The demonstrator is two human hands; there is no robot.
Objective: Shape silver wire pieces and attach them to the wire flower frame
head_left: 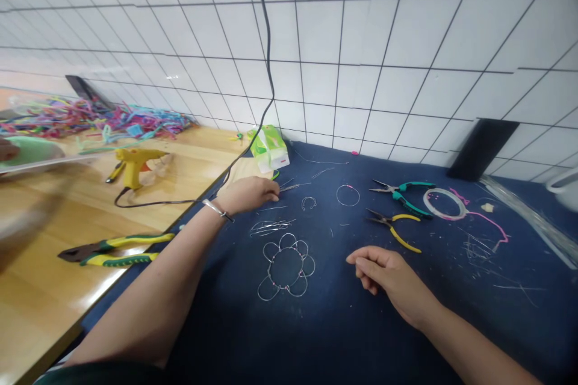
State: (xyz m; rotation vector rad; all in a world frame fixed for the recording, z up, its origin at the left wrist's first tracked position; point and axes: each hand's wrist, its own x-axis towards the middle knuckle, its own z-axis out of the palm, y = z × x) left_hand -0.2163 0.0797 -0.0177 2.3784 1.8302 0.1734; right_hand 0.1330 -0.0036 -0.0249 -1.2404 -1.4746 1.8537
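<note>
Several thin, straight silver wires (pixel 294 186) run rightward over dark-blue cloth (pixel 334 337) from the nearer left hand (pixel 250 194), fingers bunched, pinch unclear; the right hand (pixel 382 277), empty, curls loosely, well apart.

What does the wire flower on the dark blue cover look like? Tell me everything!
The wire flower looks like thin, silvery metal: a round ring with about six petal-like loops around its outside and tiny pink bits on it. It lies flat on the dark blue cover. Neither the left hand nor the right hand touches it.
</note>
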